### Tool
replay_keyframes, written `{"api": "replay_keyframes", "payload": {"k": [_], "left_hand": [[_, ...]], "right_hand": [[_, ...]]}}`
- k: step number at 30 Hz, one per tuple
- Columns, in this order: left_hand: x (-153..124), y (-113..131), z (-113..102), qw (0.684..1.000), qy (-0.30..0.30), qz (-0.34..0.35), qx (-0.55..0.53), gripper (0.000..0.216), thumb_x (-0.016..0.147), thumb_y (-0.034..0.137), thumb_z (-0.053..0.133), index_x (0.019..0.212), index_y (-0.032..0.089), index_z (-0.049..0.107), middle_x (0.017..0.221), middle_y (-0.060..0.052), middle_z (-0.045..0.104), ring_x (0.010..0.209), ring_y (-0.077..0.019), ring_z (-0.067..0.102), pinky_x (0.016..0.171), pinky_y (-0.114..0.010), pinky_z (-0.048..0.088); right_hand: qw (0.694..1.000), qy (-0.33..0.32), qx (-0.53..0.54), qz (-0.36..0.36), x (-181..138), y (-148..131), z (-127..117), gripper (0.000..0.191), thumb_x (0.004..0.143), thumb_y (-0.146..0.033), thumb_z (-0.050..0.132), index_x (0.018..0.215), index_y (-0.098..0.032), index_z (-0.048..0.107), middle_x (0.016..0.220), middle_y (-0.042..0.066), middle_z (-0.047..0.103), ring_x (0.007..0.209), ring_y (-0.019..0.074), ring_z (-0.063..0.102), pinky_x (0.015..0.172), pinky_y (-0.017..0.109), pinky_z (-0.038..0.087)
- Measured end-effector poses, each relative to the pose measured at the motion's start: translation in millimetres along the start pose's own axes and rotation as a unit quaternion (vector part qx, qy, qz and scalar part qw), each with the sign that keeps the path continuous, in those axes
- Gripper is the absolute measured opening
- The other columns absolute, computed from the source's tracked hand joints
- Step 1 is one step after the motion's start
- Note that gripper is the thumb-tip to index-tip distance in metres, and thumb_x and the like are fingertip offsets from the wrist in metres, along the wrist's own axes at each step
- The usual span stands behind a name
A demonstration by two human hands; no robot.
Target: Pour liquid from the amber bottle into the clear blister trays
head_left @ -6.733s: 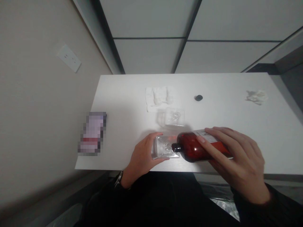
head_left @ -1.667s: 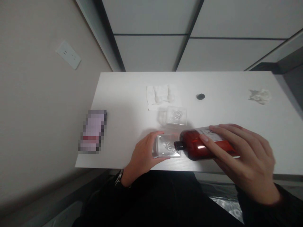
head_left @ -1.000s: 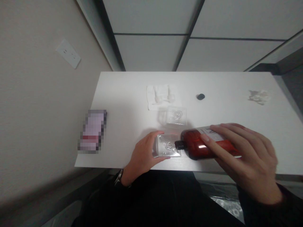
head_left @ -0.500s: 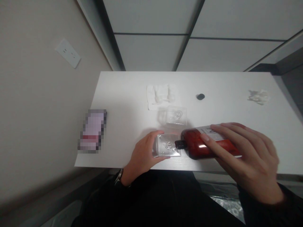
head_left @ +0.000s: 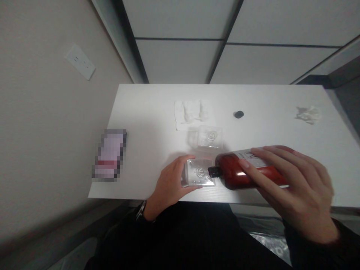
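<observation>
Head camera: right hand point(head_left: 292, 191) grips a tilted amber bottle point(head_left: 242, 174), neck at the clear container point(head_left: 197, 177) clasped by left hand point(head_left: 170, 185).

White table point(head_left: 146, 112): rectangular, set against a beige wall on its left side. A second clear square container point(head_left: 209, 136) stands near the table's middle, uncapped as far as can be told. Just beyond it lies a white tissue point(head_left: 189, 113) bearing small white pieces; their nature cannot be determined. A small black cap point(head_left: 239, 114) lies alone to the right of the tissue, well apart from it. A crumpled clear wrapper point(head_left: 307, 114) sits near the far right corner. A pixelated rectangular object point(head_left: 110, 155) overlaps the table's left edge. A white wall socket point(head_left: 80, 66) is fixed to the wall.
</observation>
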State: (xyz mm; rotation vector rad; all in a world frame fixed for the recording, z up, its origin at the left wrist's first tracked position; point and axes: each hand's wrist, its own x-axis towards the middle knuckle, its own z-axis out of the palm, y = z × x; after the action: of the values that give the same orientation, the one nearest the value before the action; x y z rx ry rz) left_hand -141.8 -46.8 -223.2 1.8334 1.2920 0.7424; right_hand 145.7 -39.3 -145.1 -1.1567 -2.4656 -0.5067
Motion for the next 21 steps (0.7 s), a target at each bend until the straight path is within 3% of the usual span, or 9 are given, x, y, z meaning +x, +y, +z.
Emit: {"api": "replay_keyframes", "payload": {"k": [9, 13, 18, 21], "left_hand": [[-0.1, -0.9, 0.8, 1.000, 0.002, 0.000, 0.000, 0.081, 0.074, 0.032, 0.097, 0.140, 0.027, 0.050, 0.139, -0.009, 0.067, 0.129, -0.0332, 0.067, 0.110, -0.049, 0.054], [-0.4, -1.3, 0.6, 1.000, 0.000, 0.001, 0.001, 0.081, 0.074, 0.032, 0.096, 0.141, 0.028, 0.050, 0.140, -0.009, 0.067, 0.128, -0.0331, 0.067, 0.109, -0.049, 0.055], [0.4, -1.8, 1.2, 1.000, 0.012, -0.004, -0.003, 0.081, 0.073, 0.030, 0.097, 0.139, 0.027, 0.051, 0.137, -0.009, 0.068, 0.126, -0.0325, 0.068, 0.106, -0.048, 0.056], [-1.5, 1.0, 0.0, 0.999, 0.022, -0.025, -0.013, 0.078, 0.071, 0.026, 0.096, 0.136, 0.027, 0.052, 0.134, -0.008, 0.069, 0.124, -0.0328, 0.068, 0.105, -0.048, 0.056]], "right_hand": [[1.000, 0.006, 0.012, -0.013, -1.2, 1.4, 3.4, 0.079, 0.092, 0.002, 0.069, 0.159, -0.034, 0.047, 0.143, 0.011, 0.068, 0.121, 0.0347, 0.071, 0.102, 0.048, 0.053], [0.999, 0.010, 0.038, -0.007, -0.8, 1.1, 8.4, 0.083, 0.092, -0.003, 0.072, 0.164, -0.031, 0.041, 0.141, 0.014, 0.069, 0.119, 0.0369, 0.071, 0.099, 0.050, 0.054], [0.995, 0.019, 0.090, 0.045, -7.1, -3.5, 19.5, 0.085, 0.092, -0.008, 0.073, 0.165, -0.032, 0.037, 0.133, 0.015, 0.072, 0.116, 0.0365, 0.071, 0.093, 0.051, 0.057], [0.979, 0.056, 0.162, 0.112, -19.0, -5.8, 32.4, 0.080, 0.092, -0.023, 0.078, 0.163, -0.031, 0.041, 0.133, 0.016, 0.070, 0.117, 0.0361, 0.070, 0.092, 0.051, 0.060]]}}
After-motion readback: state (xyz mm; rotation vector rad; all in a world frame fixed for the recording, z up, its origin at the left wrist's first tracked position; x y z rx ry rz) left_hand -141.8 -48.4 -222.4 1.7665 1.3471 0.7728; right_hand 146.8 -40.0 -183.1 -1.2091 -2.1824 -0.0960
